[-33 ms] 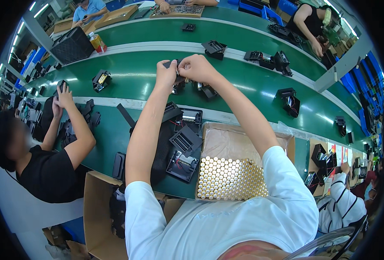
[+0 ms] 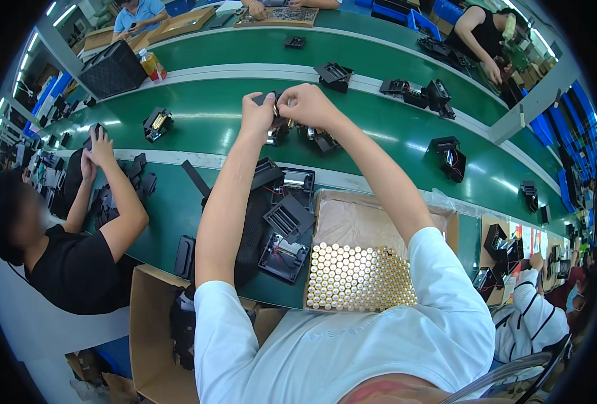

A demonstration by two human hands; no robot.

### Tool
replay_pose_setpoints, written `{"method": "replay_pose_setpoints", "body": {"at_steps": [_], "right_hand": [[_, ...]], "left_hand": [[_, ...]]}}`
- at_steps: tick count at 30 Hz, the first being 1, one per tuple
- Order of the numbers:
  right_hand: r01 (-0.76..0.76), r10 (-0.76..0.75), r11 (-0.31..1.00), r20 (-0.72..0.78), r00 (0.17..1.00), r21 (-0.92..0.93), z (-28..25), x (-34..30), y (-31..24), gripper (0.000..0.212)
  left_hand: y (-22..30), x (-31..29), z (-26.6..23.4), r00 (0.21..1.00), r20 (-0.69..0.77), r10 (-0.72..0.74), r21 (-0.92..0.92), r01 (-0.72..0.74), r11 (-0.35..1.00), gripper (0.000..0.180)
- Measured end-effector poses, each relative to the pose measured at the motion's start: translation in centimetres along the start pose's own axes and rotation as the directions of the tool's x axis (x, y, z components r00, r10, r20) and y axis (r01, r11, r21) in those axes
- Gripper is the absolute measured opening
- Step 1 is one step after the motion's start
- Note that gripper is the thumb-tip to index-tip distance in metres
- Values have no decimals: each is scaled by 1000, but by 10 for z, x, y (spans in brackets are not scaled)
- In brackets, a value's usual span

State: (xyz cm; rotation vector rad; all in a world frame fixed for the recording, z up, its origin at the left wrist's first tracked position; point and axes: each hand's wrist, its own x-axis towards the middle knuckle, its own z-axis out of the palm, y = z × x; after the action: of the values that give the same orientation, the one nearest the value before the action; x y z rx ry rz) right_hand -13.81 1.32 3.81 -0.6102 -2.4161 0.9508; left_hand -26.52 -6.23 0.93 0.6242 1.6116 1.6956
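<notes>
Over the green belt, my left hand (image 2: 257,114) is closed round a small black plastic case (image 2: 276,99), with its thumb along the top. My right hand (image 2: 306,106) meets it from the right, fingertips pinched together at the case's edge. Whatever sits between those fingertips is hidden. Just below my hands lies another open black case (image 2: 322,141), partly covered by them. Between my forearms, more black battery cases (image 2: 284,260) with red wires and metal contacts are heaped on the bench. A carton (image 2: 352,232) beside them holds many upright cylindrical batteries (image 2: 352,276) in tight rows.
Several open black cases, such as one at the right (image 2: 449,159) and one at the left (image 2: 157,125), are spread along the green belt (image 2: 379,145). A co-worker in black (image 2: 76,269) works at my left. A tall cardboard box (image 2: 152,330) stands below the bench edge.
</notes>
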Motion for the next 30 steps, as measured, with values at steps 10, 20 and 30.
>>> {"method": "replay_pose_setpoints", "body": {"at_steps": [10,20,30], "right_hand": [[-272,181,932,341,922,240,-18,14,-15,25],[-94,109,993,284,953,-69,-21,52,-19,27],[165,-165,983,8,986,-87,15,76,-10,26]], "left_hand": [[11,1,-8,1000,12,14,-38,-13,999,43],[23,5,-21,986,98,-136,-169,151,974,50],[29,7,-43,973,111,-202,-162,218,962,65]]}}
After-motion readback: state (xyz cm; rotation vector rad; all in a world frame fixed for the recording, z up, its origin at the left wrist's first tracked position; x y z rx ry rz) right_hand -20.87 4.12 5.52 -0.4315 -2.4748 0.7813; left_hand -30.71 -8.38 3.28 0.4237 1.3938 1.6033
